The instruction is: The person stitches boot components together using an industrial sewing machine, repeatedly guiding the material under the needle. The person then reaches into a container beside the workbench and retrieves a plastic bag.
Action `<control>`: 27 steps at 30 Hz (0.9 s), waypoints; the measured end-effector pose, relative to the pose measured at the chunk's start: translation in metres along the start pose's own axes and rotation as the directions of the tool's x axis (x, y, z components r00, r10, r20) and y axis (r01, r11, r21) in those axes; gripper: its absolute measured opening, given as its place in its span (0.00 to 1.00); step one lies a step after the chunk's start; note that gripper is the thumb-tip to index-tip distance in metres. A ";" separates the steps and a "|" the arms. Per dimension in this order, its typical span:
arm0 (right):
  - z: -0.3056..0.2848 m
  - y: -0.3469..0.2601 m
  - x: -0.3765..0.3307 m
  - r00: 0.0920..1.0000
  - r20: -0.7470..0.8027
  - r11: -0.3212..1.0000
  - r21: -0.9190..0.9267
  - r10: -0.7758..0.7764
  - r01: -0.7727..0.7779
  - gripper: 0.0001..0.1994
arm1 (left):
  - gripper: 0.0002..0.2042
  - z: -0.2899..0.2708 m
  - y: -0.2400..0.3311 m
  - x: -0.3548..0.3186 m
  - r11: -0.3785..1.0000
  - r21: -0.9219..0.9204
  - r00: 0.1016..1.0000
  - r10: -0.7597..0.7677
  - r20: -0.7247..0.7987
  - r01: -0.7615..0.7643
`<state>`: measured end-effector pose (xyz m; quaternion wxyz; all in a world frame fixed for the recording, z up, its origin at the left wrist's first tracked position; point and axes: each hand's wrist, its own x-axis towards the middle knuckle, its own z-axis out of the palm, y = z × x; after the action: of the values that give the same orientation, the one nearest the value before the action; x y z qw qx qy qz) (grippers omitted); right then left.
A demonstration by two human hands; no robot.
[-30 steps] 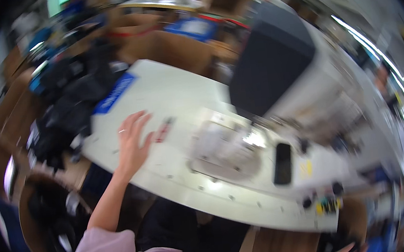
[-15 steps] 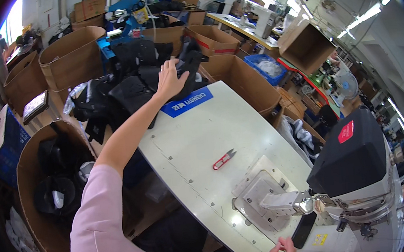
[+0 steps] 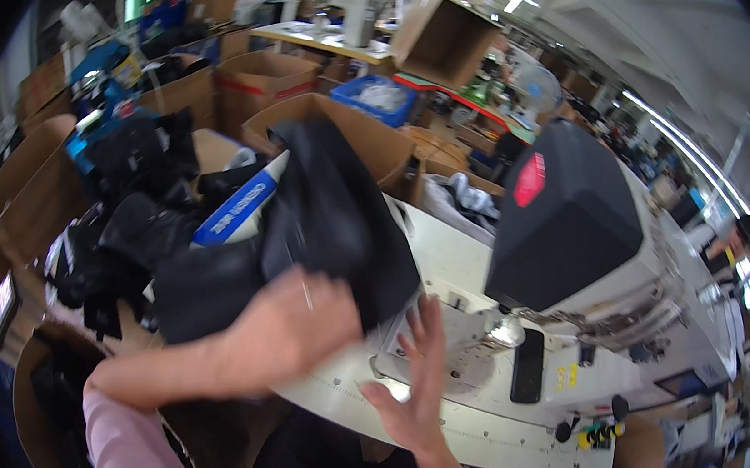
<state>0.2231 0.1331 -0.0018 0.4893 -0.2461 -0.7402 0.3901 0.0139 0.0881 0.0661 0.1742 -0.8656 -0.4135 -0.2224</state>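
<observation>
My left hand (image 3: 302, 324), smeared by motion, is closed on a large black soft piece (image 3: 326, 203) held up over the worktable (image 3: 449, 244). The piece is bent and blurred; its exact kind cannot be told. It covers much of the tabletop and part of the blue label strip (image 3: 242, 202). My right hand (image 3: 415, 394) is raised beside the piece's lower right corner, fingers spread, holding nothing. Close by is the sewing machine (image 3: 566, 223) with its black head and metal arm. A black phone (image 3: 527, 366) lies at its base.
A heap of black pieces (image 3: 132, 227) lies at the table's far left end. Cardboard boxes (image 3: 326, 116) stand behind the table, with another box (image 3: 49, 433) at the left. A blue crate (image 3: 374, 97) is further back. Thread spools (image 3: 600, 434) sit near the front right edge.
My left hand has come back from the heap toward me, bringing a black piece over the table. My right hand has risen beside it with fingers spread. The view has swung right.
</observation>
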 end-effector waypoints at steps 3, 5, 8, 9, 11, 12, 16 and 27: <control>0.003 -0.003 -0.002 0.954 -0.269 0.992 0.036 0.129 -0.124 0.39 | 0.05 -0.012 0.012 -0.001 0.795 -0.607 0.992 -0.084 -0.095 0.009; -0.027 0.011 -0.013 0.908 -0.413 0.959 -0.218 0.075 -0.179 0.23 | 0.04 -0.002 -0.027 -0.013 0.706 -0.698 0.959 -0.264 -0.107 0.117; -0.058 0.026 -0.038 0.852 -0.485 0.975 0.008 0.198 -0.222 0.16 | 0.05 0.059 -0.059 -0.006 0.575 -0.684 0.765 -0.643 -0.038 0.450; -0.063 0.023 -0.043 0.853 -0.453 0.964 0.071 0.259 -0.255 0.15 | 0.09 0.089 -0.059 -0.003 0.556 -0.660 0.756 -0.654 0.028 0.505; -0.063 0.023 -0.050 0.858 -0.394 0.944 0.127 0.330 -0.304 0.14 | 0.18 0.148 -0.064 -0.025 0.752 -0.536 0.905 -0.423 0.054 0.383; -0.060 0.010 -0.045 0.894 -0.364 0.965 0.078 0.261 -0.250 0.15 | 0.22 0.175 -0.073 -0.046 0.782 -0.530 0.940 -0.328 0.099 0.329; -0.067 0.002 -0.047 0.950 -0.243 0.974 0.158 0.197 -0.162 0.15 | 0.26 0.199 -0.083 -0.066 0.882 -0.276 0.910 -0.306 0.280 0.382; 0.006 0.085 0.020 0.828 0.114 0.456 0.789 0.549 -0.411 0.12 | 0.40 0.040 -0.037 -0.018 0.320 -0.897 0.873 -0.470 0.130 0.306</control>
<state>0.2077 0.1947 -0.0618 0.4717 -0.2343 -0.3499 0.7747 -0.0159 0.1186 0.0274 -0.3405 -0.6763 -0.4103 -0.5083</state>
